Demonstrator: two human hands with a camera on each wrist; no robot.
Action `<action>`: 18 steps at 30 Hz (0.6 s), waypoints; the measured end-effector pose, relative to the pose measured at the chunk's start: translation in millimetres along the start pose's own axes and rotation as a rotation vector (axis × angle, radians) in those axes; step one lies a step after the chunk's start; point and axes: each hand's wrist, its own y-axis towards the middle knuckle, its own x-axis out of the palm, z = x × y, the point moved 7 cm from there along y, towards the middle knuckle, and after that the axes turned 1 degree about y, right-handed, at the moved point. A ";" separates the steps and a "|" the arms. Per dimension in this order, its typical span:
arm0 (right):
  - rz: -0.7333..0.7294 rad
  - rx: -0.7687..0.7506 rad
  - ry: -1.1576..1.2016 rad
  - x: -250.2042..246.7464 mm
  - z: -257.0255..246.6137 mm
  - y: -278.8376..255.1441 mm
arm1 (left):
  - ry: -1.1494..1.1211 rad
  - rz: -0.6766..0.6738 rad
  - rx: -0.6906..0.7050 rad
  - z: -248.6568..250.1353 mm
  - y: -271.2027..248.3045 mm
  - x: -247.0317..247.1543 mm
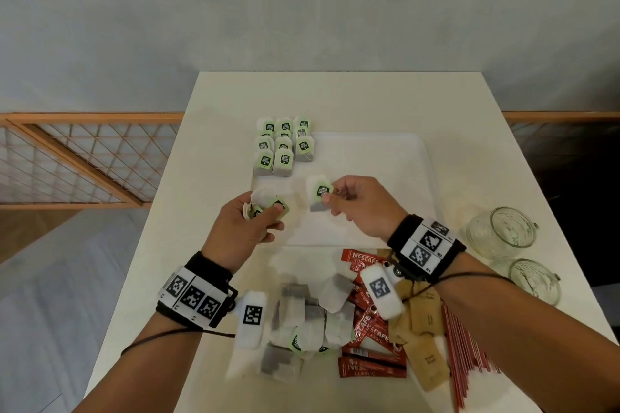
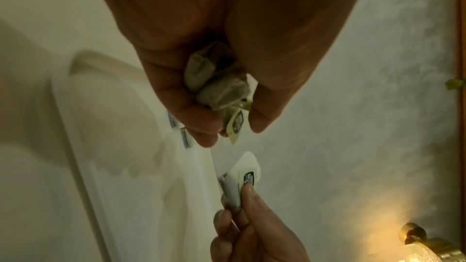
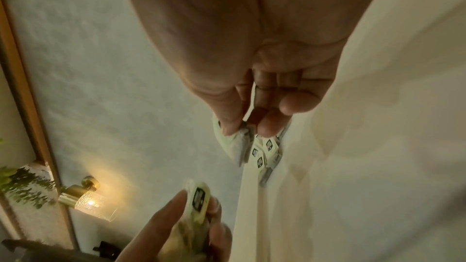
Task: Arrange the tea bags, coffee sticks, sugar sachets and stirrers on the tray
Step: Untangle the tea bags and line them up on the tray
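My left hand (image 1: 258, 214) grips a small bunch of tea bags (image 1: 268, 206) with green tags, just off the tray's left edge; in the left wrist view the bunch (image 2: 219, 91) is bundled between thumb and fingers. My right hand (image 1: 335, 201) pinches one tea bag (image 1: 318, 193) above the white tray (image 1: 385, 171); the same tea bag (image 3: 237, 146) hangs from thumb and finger in the right wrist view. Several tea bags in rows (image 1: 283, 146) lie at the tray's far left corner. Loose tea bags (image 1: 308, 318), red coffee sticks (image 1: 365, 339), brown sugar sachets (image 1: 426, 339) and red stirrers (image 1: 459, 352) lie near me.
Two ribbed glass cups (image 1: 503, 231) lie on their sides at the table's right edge. The white table (image 1: 335, 97) ends at a grey wall beyond. A wooden railing (image 1: 84, 157) runs on the left.
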 end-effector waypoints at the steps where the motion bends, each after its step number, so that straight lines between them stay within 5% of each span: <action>1: 0.041 -0.001 -0.001 -3.7 -0.6 9.3 | -0.021 -0.012 -0.035 -3.8 1.5 -0.7; 8: 0.142 0.066 -0.028 -5.2 4.8 78.1 | -0.180 -0.058 -0.175 -15.6 15.3 -2.3; 18: 0.102 0.159 -0.340 11.3 10.4 121.4 | 0.072 0.029 -0.171 -7.0 75.6 -7.2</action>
